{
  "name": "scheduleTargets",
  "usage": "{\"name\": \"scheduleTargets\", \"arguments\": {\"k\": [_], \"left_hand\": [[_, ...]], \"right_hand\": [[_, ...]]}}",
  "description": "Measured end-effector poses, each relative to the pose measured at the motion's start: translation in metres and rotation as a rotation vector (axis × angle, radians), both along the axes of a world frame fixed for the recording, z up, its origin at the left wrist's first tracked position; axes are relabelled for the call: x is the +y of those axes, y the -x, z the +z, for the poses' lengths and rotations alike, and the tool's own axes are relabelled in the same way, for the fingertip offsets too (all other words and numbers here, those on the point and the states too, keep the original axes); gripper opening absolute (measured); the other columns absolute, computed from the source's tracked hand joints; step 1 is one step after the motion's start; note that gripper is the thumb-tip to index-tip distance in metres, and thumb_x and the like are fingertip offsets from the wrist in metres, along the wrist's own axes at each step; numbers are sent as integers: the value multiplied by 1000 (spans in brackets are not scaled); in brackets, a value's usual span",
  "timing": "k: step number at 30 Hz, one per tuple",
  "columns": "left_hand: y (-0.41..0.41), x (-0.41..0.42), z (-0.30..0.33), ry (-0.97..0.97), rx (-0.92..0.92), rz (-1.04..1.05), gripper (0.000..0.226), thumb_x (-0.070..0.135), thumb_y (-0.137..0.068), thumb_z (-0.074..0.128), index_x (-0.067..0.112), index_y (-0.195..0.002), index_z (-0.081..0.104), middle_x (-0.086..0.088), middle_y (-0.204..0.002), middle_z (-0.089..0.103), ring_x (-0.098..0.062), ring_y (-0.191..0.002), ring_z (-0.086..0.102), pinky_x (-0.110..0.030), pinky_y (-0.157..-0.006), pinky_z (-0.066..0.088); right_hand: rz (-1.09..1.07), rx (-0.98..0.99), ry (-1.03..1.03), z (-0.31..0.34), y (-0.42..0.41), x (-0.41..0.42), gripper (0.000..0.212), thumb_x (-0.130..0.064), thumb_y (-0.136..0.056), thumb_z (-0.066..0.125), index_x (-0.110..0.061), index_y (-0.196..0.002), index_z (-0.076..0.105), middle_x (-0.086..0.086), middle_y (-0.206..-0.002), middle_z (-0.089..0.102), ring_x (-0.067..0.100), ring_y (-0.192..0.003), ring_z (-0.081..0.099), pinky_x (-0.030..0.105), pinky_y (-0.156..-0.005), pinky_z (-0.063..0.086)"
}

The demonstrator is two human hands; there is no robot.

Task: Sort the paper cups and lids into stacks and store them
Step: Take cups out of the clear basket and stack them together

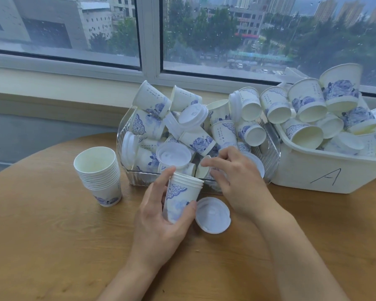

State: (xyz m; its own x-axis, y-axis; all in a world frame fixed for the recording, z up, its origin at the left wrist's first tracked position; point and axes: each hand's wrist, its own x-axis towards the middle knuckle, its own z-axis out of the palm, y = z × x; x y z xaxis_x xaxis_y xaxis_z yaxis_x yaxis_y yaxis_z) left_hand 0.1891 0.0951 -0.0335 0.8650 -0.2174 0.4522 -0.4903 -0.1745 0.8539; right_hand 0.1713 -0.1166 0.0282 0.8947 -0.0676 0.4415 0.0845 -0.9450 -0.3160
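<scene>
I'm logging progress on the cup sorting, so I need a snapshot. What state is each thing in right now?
Left hand: gripping a short stack of nested cups, upright, off the table.
Right hand: reaching into the clear bin, fingers curled; whether it holds anything is unclear.
Cup stack on the table: upright, nested.
Lid on the table: lying flat, loose.
Clear bin: full of unsorted cups and lids.
White bin marked A: heaped with cups.

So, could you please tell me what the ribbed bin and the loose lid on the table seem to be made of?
The ribbed bin looks like clear glossy plastic or acrylic: cups show through its fluted walls. The loose lid looks like thin translucent white moulded plastic with a matte finish and a raised rim.
</scene>
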Motion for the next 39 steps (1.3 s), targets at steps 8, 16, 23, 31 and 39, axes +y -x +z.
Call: {"name": "scheduleTargets", "arguments": {"k": [8, 16, 23, 31, 39], "left_hand": [[1, -3, 1, -56, -8, 56, 83, 48, -77, 83, 47, -151, 44, 18, -116, 62, -14, -105, 65, -34, -89, 57], [2, -3, 1, -80, 14, 27, 82, 48, -77, 83, 50, -149, 44, 20, -118, 62, -14, -107, 65, -31, -91, 55], [4, -2, 3, -76, 23, -4, 83, 43, -77, 86, 46, -150, 46, 15, -120, 65, -17, -111, 66, -39, -93, 56], [4, -3, 3, -53, 14, -12, 82, 39, -77, 86, 43, -150, 47, 13, -122, 66, -18, -108, 67, -41, -93, 56], [4, -2, 4, -28, 24, 9, 81, 41, -78, 84, 43, -150, 47, 14, -120, 64, -17, -110, 66, -41, -93, 57]], "right_hand": [[-39, -94, 21, 7, 8, -9, 11, -19, -101, 66, -27, -105, 72, -11, -101, 51, 13, -90, 55, 46, -85, 49], [-127, -319, -226, 27, 26, -11, 7, -19, -104, 63, -21, -107, 69, -9, -103, 59, 5, -86, 56, 23, -79, 46], [80, -200, -610, 35, 28, 2, 13, -18, -102, 66, -30, -99, 70, -10, -92, 67, 7, -83, 58, 14, -78, 44], [177, -53, -569, 30, 26, 12, 17, -13, -102, 65, -26, -97, 74, -11, -90, 65, 7, -85, 58, 11, -78, 42], [211, -2, -564, 25, 24, 15, 19, -11, -101, 67, -27, -95, 75, -15, -89, 64, 7, -82, 59, 13, -76, 42]]}}
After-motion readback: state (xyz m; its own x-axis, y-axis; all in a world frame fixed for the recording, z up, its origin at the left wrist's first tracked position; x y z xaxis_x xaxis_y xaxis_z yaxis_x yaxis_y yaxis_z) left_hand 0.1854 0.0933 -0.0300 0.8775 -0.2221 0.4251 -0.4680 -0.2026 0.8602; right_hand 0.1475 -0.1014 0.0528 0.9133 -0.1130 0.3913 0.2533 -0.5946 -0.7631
